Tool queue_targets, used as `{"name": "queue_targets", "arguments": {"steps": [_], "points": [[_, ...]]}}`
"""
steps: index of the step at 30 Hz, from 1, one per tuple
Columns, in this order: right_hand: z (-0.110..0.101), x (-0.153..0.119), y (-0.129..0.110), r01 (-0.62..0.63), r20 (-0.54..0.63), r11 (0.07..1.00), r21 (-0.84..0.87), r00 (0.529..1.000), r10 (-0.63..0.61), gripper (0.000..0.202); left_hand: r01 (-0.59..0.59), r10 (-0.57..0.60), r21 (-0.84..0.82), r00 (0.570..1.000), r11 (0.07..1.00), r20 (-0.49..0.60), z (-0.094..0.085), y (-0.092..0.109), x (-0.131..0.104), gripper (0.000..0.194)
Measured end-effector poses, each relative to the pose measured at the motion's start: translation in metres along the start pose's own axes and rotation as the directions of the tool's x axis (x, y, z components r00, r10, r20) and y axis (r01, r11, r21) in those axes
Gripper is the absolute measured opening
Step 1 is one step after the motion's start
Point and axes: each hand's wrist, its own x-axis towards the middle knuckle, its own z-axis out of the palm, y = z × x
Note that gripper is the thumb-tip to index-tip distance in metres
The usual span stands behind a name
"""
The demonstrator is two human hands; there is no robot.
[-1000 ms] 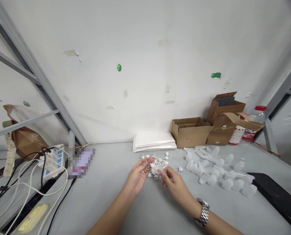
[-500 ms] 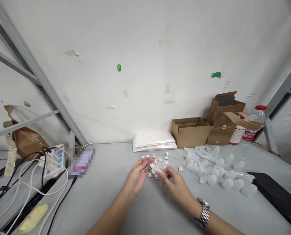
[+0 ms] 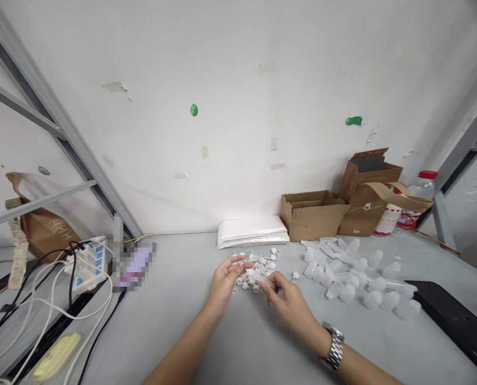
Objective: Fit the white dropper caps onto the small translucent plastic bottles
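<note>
My right hand (image 3: 284, 294) is closed round a small translucent plastic squeeze bottle (image 3: 259, 277), its white tip pointing up and left. Just left of that tip, my left hand (image 3: 224, 280) has thumb and fingers pinched together. Whatever is between those fingers is too small to make out. Beneath and behind both hands lies a pile of small white caps (image 3: 268, 262) with thin strap-like parts, partly hidden by the fingers. One loose cap (image 3: 295, 275) sits right of the pile. Farther right, several similar translucent bottles (image 3: 346, 293) lie heaped on the grey table.
A stack of white sheets (image 3: 252, 232) lies against the wall, beside an open cardboard box (image 3: 314, 219) and a brown paper bag (image 3: 362, 211). A black object (image 3: 455, 321) is at right. Cables and a power strip (image 3: 88, 267) occupy the left, near a blurred purple item (image 3: 136, 266).
My left hand has turned and drawn its fingertips slightly back and up from the bottle's tip. My right hand and the bottle stay nearly in place.
</note>
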Motion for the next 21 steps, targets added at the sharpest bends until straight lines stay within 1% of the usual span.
{"name": "queue_targets", "arguments": {"steps": [4, 8, 11, 13, 15, 17, 18, 19, 20, 21], "points": [[0.002, -0.001, 0.001, 0.000, -0.005, 0.999, 0.042, 1.000, 0.001, 0.031, -0.027, 0.025, 0.080, 0.999, 0.996, 0.030, 0.000, 0.000, -0.001, 0.033], [0.005, 0.002, 0.004, -0.036, 0.031, 0.980, 0.196, 0.999, 0.030, 0.032, -0.062, 0.058, 0.055, 0.995, 0.997, 0.075, 0.004, 0.003, -0.003, 0.034], [0.007, 0.005, 0.007, -0.052, 0.068, 0.946, 0.321, 0.997, 0.032, 0.033, -0.041, 0.033, 0.066, 0.991, 0.997, 0.130, 0.010, 0.001, -0.005, 0.036], [0.008, 0.006, 0.009, -0.054, 0.094, 0.932, 0.358, 0.995, 0.022, 0.034, -0.025, 0.008, 0.120, 0.990, 0.992, 0.139, 0.013, -0.001, -0.005, 0.034], [0.008, 0.006, 0.010, -0.057, 0.114, 0.930, 0.362, 0.993, 0.017, 0.035, -0.029, 0.007, 0.177, 0.992, 0.984, 0.128, 0.012, -0.002, -0.003, 0.030], [0.007, 0.006, 0.011, -0.059, 0.115, 0.938, 0.341, 0.993, 0.020, 0.036, -0.076, 0.055, 0.235, 0.994, 0.969, 0.094, 0.005, 0.000, 0.003, 0.029], [0.005, 0.006, 0.011, -0.059, 0.112, 0.945, 0.323, 0.993, 0.023, 0.037, -0.111, 0.099, 0.276, 0.993, 0.955, 0.057, -0.002, 0.003, 0.007, 0.028], [0.004, 0.006, 0.011, -0.058, 0.105, 0.951, 0.303, 0.994, 0.027, 0.037, -0.156, 0.167, 0.336, 0.986, 0.929, -0.006, -0.012, 0.006, 0.013, 0.027], [0.002, 0.007, 0.011, -0.057, 0.097, 0.957, 0.285, 0.995, 0.030, 0.038, -0.195, 0.254, 0.434, 0.964, 0.879, -0.081, -0.023, 0.009, 0.019, 0.026], [0.000, 0.007, 0.010, -0.054, 0.089, 0.961, 0.270, 0.996, 0.031, 0.038, -0.195, 0.344, 0.563, 0.924, 0.803, -0.169, -0.035, 0.012, 0.025, 0.025]]}}
